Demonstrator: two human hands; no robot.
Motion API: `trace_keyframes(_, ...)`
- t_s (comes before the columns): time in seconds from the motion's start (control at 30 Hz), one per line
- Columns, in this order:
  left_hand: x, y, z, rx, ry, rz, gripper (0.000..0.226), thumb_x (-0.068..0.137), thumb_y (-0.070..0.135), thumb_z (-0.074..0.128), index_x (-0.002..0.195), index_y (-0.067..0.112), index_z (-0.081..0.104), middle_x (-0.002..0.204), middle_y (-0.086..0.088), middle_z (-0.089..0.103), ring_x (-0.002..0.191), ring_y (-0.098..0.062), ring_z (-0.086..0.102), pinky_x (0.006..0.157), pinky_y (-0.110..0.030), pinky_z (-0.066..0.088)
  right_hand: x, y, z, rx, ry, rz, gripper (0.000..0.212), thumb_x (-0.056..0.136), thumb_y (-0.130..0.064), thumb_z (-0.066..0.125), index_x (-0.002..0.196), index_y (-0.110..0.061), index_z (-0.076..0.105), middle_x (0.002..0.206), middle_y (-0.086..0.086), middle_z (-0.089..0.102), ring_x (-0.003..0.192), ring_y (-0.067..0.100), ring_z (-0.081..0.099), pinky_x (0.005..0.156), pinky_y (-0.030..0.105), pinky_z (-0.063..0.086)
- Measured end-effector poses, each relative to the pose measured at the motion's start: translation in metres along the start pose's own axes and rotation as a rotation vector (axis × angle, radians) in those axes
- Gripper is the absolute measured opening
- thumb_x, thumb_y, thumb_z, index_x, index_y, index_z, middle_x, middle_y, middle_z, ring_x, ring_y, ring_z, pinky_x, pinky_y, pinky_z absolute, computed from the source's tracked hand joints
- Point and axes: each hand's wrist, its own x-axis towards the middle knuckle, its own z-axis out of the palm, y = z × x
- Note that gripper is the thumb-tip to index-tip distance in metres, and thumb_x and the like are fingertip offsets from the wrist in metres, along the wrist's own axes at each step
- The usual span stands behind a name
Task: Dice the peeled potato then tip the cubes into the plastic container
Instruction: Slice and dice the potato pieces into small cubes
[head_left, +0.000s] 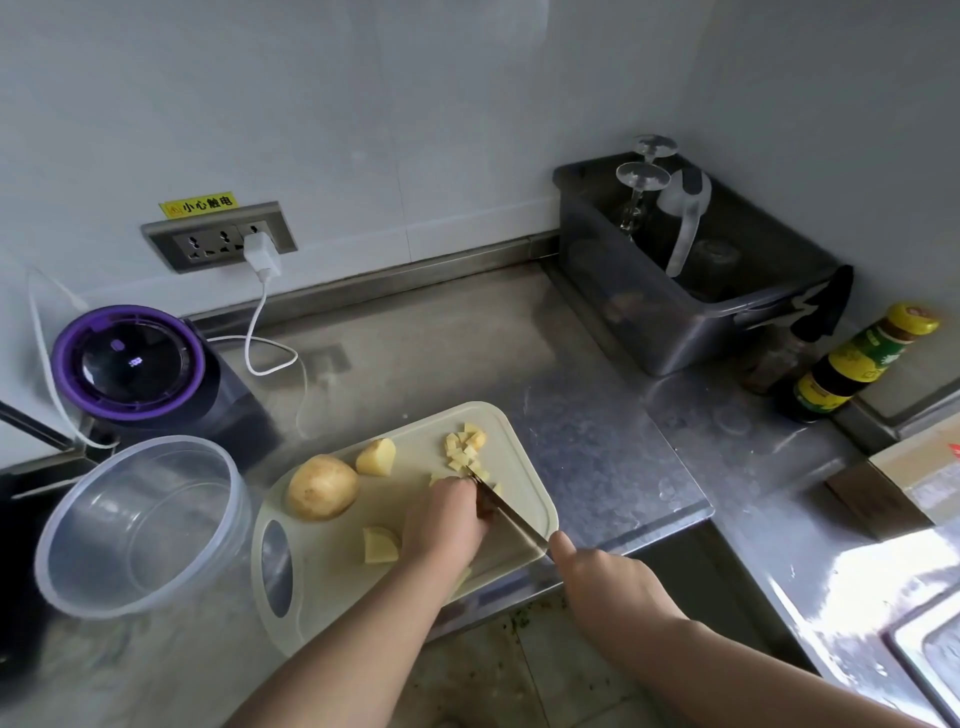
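Right hand (597, 577): fingers clamped round knife (511, 517), forefinger guiding.
Left hand (447, 525): fingers curled, pinning potato piece (438, 478) for cutting.
Container (140, 525): beside board (405, 493), awaiting cubes (465, 447).

The right hand (602, 577) hides the knife (511, 514) handle.

Steel counter (597, 415), L-shaped, scuffed; pale cutting board (332, 561) lies on it directly under the left hand (447, 519), and the clear plastic container (104, 519) stands touching the board's edge further left of that hand. Beyond the left hand toward the wall: purple-rimmed appliance (130, 364) and a looped white cable (254, 338). Well past the right hand (608, 577), far right: dark bin (649, 312), yellow-capped bottle (852, 364), cardboard box (909, 478).
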Motion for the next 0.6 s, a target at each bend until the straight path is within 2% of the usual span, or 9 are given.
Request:
trace_keyframes(0.07,0.0,-0.001,0.0,-0.001,0.009,0.009,0.017,0.089,0.022,0.06,0.103,0.015,0.064,0.102,-0.003,0.067,0.093,-0.023,0.064,0.076,-0.031,0.053,0.002,0.002,0.002,-0.01,-0.012,0.003,0.054,0.089,0.006,0.035,0.137,-0.016,0.028,0.067,-0.003,0.039,0.054,0.013,0.039,0.048,0.026,0.031)
trace_keyframes(0.17,0.0,0.0,-0.001,-0.001,0.025,0.023,0.018,0.089,0.027,0.061,0.102,0.015,0.064,0.101,-0.002,0.067,0.093,-0.022,0.064,0.074,-0.029,0.05,0.002,0.009,-0.003,0.01,-0.005,0.019,0.041,0.092,0.0,0.039,0.127,-0.021,0.033,0.072,-0.002,0.046,0.062,0.016,0.049,0.057,0.031,0.044)
trace_keyframes(0.3,0.007,-0.004,-0.002,-0.025,0.056,0.013,0.017,0.091,0.029,0.057,0.099,0.017,0.066,0.099,-0.002,0.068,0.089,-0.021,0.065,0.069,-0.027,0.046,0.002,0.016,-0.014,0.002,0.078,-0.008,0.032,0.092,-0.002,0.037,0.119,-0.02,0.034,0.067,-0.003,0.041,0.064,0.027,0.049,0.058,0.033,0.038)
trace_keyframes(0.43,0.014,-0.018,-0.007,-0.133,0.088,0.041,0.025,0.088,0.029,0.065,0.111,0.019,0.062,0.108,0.001,0.063,0.095,-0.018,0.062,0.079,-0.025,0.045,0.003,0.021,-0.021,-0.014,0.108,-0.054,0.028,0.095,-0.005,0.038,0.118,-0.02,0.036,0.065,-0.004,0.04,0.058,0.023,0.046,0.058,0.032,0.039)
trace_keyframes(0.5,0.018,-0.033,-0.015,-0.186,0.111,0.028,0.024,0.088,0.022,0.067,0.111,0.02,0.062,0.111,0.002,0.06,0.095,-0.015,0.06,0.082,-0.025,0.046,0.003,0.024,-0.021,-0.022,0.092,-0.071,0.03,0.094,-0.004,0.038,0.119,-0.021,0.037,0.066,-0.004,0.042,0.056,0.019,0.045,0.056,0.03,0.037)
trace_keyframes(0.6,0.024,-0.053,-0.02,-0.169,0.068,0.093,0.035,0.088,0.006,0.06,0.119,0.02,0.06,0.124,0.001,0.055,0.105,-0.016,0.059,0.091,-0.031,0.047,0.003,0.025,-0.02,-0.042,0.049,-0.1,0.036,0.093,-0.002,0.04,0.12,-0.026,0.038,0.082,0.003,0.058,0.07,0.022,0.059,0.063,0.033,0.048)
